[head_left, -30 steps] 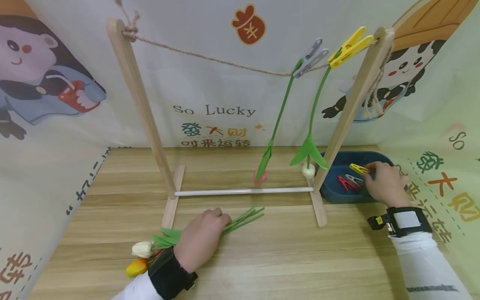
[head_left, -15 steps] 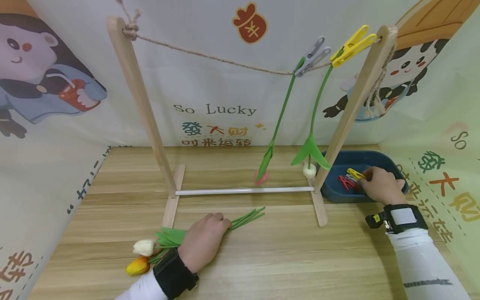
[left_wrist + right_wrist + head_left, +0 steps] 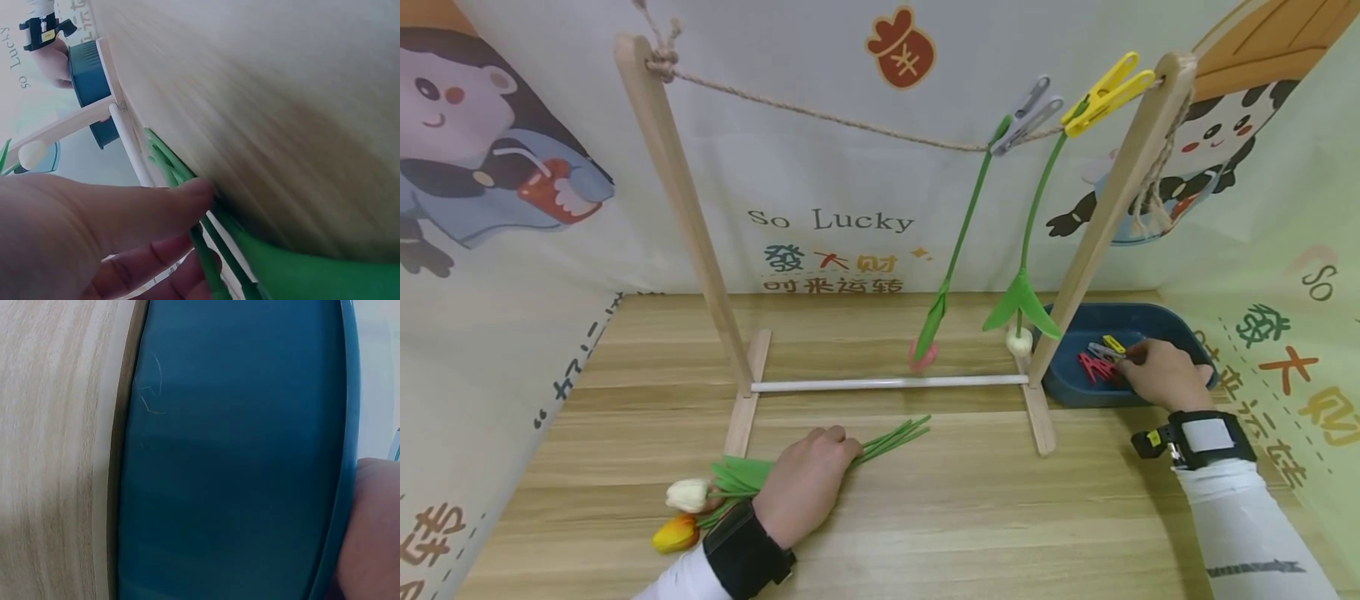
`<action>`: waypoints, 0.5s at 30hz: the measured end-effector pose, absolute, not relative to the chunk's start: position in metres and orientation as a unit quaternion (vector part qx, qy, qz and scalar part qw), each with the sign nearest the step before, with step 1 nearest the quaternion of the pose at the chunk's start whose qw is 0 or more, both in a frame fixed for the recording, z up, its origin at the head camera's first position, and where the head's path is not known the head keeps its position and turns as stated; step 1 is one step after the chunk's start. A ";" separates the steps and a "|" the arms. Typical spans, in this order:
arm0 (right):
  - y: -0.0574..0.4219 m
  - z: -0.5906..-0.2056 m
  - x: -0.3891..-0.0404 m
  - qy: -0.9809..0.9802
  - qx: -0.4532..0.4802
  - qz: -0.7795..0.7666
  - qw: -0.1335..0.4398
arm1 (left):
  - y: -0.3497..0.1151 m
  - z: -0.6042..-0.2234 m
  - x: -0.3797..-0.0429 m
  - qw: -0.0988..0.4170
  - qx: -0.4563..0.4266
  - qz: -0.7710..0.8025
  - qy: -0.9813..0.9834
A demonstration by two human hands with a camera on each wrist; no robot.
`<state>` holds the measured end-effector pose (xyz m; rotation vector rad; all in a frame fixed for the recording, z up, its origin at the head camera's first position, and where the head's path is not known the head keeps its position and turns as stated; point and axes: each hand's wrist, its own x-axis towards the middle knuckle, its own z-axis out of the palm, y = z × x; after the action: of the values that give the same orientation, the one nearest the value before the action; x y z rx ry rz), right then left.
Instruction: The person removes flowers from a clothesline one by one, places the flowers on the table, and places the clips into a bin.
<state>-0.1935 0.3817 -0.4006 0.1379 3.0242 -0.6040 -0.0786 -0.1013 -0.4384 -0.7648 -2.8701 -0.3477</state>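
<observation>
A white printed backdrop [image 3: 820, 179] stands along the far edge of a wood-grain worktop [image 3: 940, 525]. On the worktop, a pale wooden frame [image 3: 692, 225]: two leaning posts, a brown twine rope [image 3: 827, 112] sagging between their tops, a white round rod [image 3: 887, 383] joining them low down. By the far right corner, just beside the right post, I see a dark blue rounded plastic tray [image 3: 1086, 317]. A pink artificial tulip [image 3: 935, 315] and a white artificial tulip [image 3: 1019, 296] hang head-down from the rope. Toward the near left corner: a bunch of green-stemmed artificial tulips [image 3: 741, 475], white and orange-yellow heads pointing left; the left hand [image 3: 808, 483] grips its stems. The right hand [image 3: 1165, 375] is over the tray's right end, fingertips at a small grey plastic peg [image 3: 1105, 352]; whether they pinch it, I cannot tell. Beside that, a small yellow plastic peg [image 3: 1113, 343] and red plastic, count unclear. Up on the rope, a grey clip [image 3: 1026, 117] secures the pink tulip, a yellow clip [image 3: 1101, 104] the white.
</observation>
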 end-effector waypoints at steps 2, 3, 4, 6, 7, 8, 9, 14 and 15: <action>0.383 -0.400 -0.192 0.979 0.042 -0.198 0.019 | -0.101 -0.437 -0.079 0.077 -0.255 -0.118 -0.957; 0.384 -0.399 -0.190 0.979 0.040 -0.201 0.013 | -0.101 -0.437 -0.079 0.078 -0.256 -0.119 -0.956; 0.384 -0.398 -0.189 0.978 0.039 -0.204 0.004 | -0.102 -0.436 -0.079 0.080 -0.257 -0.121 -0.956; 0.385 -0.395 -0.186 0.977 0.035 -0.209 -0.013 | -0.102 -0.432 -0.079 0.083 -0.258 -0.124 -0.955; 0.386 -0.392 -0.185 0.976 0.033 -0.212 -0.022 | -0.102 -0.430 -0.079 0.087 -0.260 -0.125 -0.954; 0.386 -0.389 -0.184 0.976 0.030 -0.214 -0.031 | -0.102 -0.428 -0.079 0.089 -0.261 -0.126 -0.953; 0.386 -0.385 -0.183 0.975 0.027 -0.214 -0.041 | -0.102 -0.425 -0.079 0.092 -0.262 -0.126 -0.952; 0.380 -0.353 -0.177 0.973 0.009 -0.213 -0.086 | -0.104 -0.411 -0.082 0.100 -0.260 -0.132 -0.951; 0.378 -0.345 -0.175 0.972 0.006 -0.214 -0.095 | -0.104 -0.409 -0.083 0.101 -0.257 -0.136 -0.951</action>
<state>-0.1749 0.3775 -0.3450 0.0193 3.2542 -0.7165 -0.0828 -0.1043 -0.4090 -0.7602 -2.8117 -0.4015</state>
